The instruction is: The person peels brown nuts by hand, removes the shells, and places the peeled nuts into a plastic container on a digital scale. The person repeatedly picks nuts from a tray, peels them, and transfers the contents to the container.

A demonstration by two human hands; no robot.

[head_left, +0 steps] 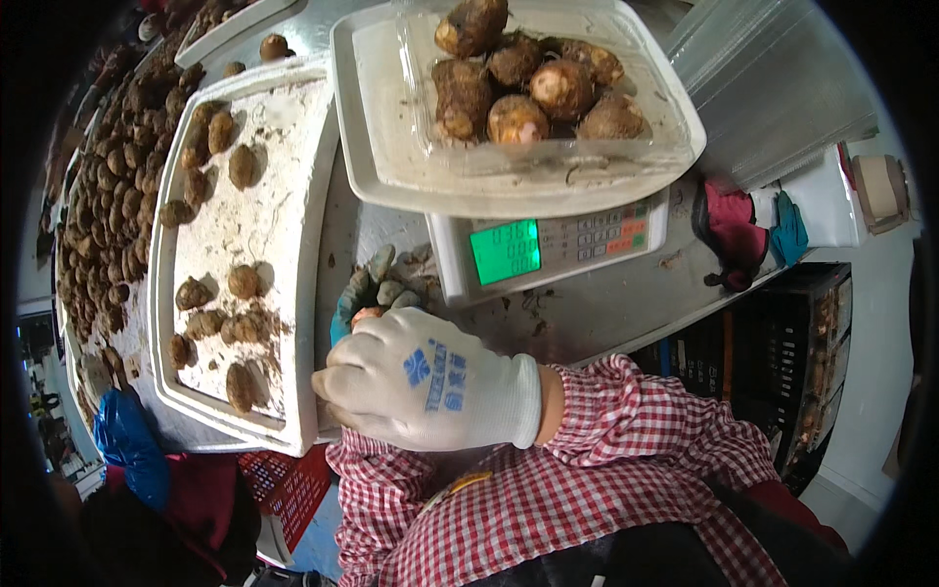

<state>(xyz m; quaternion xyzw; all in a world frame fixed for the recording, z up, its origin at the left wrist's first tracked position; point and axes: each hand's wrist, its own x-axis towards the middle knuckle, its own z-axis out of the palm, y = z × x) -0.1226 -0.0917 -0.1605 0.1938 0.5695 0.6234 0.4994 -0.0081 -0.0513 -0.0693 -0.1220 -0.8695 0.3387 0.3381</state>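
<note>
My right hand (430, 382), in a white knitted glove with blue print, is closed in front of the scale, its back toward me. Behind it shows my left hand (376, 284) in a grey and teal glove, fingers curled up. A small pinkish-tan surface, like the end of a taro, peeks out between the two gloves; what my right fingers grip is hidden. Just beyond stands a digital scale (567, 249) with a lit green display. On its white pan (391, 161) sits a clear plastic tray (421, 98) holding several brown taros (561, 90).
To the left, a white foam tray (304, 293) holds several scattered taros, with a large heap of taros (122, 186) beyond. Clear plastic containers (773, 88) are stacked at the far right. Black crates (782, 352) stand below the table's right edge. A person's blue sleeve (130, 445) is at left.
</note>
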